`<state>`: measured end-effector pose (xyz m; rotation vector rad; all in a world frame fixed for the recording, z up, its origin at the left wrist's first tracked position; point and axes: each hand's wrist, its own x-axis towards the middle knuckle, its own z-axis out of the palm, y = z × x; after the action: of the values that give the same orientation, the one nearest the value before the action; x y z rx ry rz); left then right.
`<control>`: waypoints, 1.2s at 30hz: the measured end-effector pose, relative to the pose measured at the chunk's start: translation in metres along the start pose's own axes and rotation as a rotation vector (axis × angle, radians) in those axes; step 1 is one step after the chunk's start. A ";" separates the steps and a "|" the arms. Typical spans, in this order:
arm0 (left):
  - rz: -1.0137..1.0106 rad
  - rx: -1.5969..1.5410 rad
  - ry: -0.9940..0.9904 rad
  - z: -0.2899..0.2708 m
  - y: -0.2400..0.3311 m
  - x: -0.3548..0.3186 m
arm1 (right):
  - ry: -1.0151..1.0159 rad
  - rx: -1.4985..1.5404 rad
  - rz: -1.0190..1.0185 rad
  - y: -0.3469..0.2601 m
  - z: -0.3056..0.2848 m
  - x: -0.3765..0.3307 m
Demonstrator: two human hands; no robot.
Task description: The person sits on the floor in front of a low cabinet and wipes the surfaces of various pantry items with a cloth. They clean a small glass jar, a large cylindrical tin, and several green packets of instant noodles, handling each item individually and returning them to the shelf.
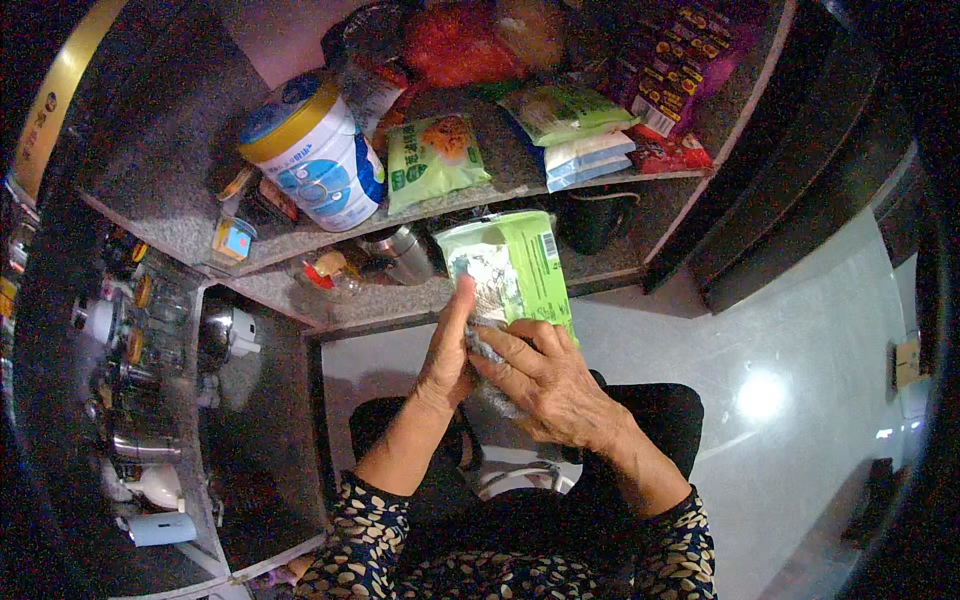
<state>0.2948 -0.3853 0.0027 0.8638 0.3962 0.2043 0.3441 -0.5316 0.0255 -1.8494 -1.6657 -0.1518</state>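
Both hands are together in front of me at a light-green food packet [540, 265] with a shiny, silvery middle area. My left hand [447, 345] grips its lower left side, thumb pointing up along the front. My right hand [550, 385] lies over the lower part, fingers bent around a crumpled grey cloth [485, 348] that touches the packet's lower edge. Part of the cloth hangs below the fingers. The packet's underside and the left fingertips are hidden.
On the stone shelf ahead stand a white can with a gold rim [320, 165], a green snack bag [437, 160] and stacked packets [570, 115]. Below are a metal cup [400, 252] and a dark mug [590, 220]. Jars and cookware fill the left shelves. A black chair [655, 415] stands beneath my arms.
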 end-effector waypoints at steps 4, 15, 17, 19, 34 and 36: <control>-0.007 -0.044 -0.027 0.001 0.001 0.002 | 0.042 0.070 -0.027 0.000 0.003 -0.010; 0.168 -0.346 -0.127 0.005 0.000 0.011 | 0.429 -0.193 0.348 0.017 0.020 -0.030; 0.193 -0.362 -0.120 0.008 0.004 0.009 | 0.447 -0.235 0.364 0.020 0.017 -0.025; 0.215 -0.370 -0.115 0.008 0.005 0.009 | 0.489 -0.285 0.347 0.024 0.019 -0.022; 0.283 -0.286 0.023 -0.001 0.002 0.012 | 0.203 0.104 0.051 -0.017 0.036 -0.017; 0.223 -0.339 -0.016 -0.002 0.003 0.011 | 0.179 0.219 0.032 -0.019 0.032 -0.015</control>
<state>0.3039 -0.3782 0.0012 0.5736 0.2395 0.4566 0.3135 -0.5279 0.0005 -1.6482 -1.4680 -0.1127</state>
